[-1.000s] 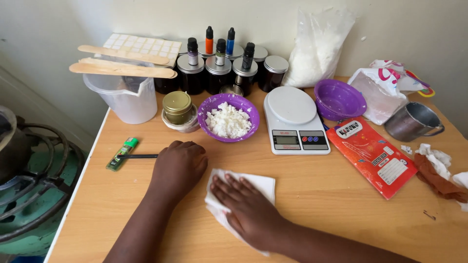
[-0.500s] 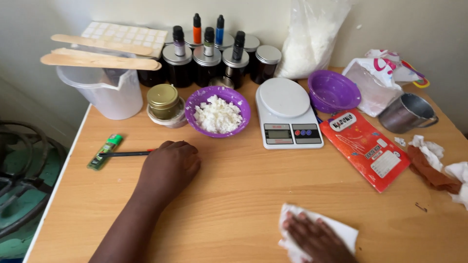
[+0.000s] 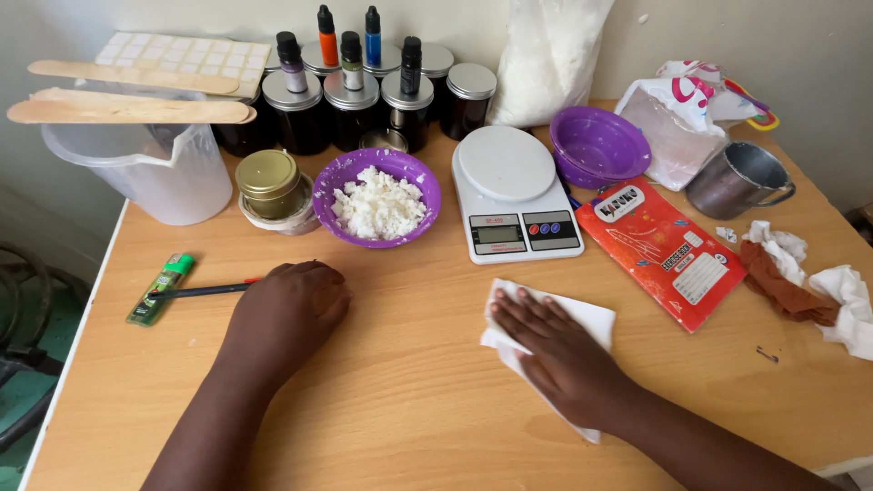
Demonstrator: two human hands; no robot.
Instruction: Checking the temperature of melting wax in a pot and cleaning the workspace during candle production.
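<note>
My right hand [image 3: 559,350] lies flat, fingers spread, pressing a white paper tissue [image 3: 587,318] onto the wooden table [image 3: 427,400], just in front of a white kitchen scale [image 3: 514,205]. My left hand [image 3: 286,309] rests as a loose fist on the table, holding nothing, with a dark pencil [image 3: 195,291] and a green lighter [image 3: 160,288] just to its left. Behind it stands a purple bowl [image 3: 376,196] of white wax flakes and a small gold-lidded tin [image 3: 267,183].
At the back stand dark lidded jars [image 3: 350,109] with dropper bottles on top, a clear jug [image 3: 145,168] bearing wooden sticks, a bag of white flakes [image 3: 546,55]. To the right lie an empty purple bowl [image 3: 598,145], metal cup [image 3: 735,179], red packet [image 3: 661,247], crumpled tissues [image 3: 800,273].
My right hand slid the tissue from the table's middle toward the near right edge, then back up toward the scale. The left hand stayed put. The camera shifted right.
</note>
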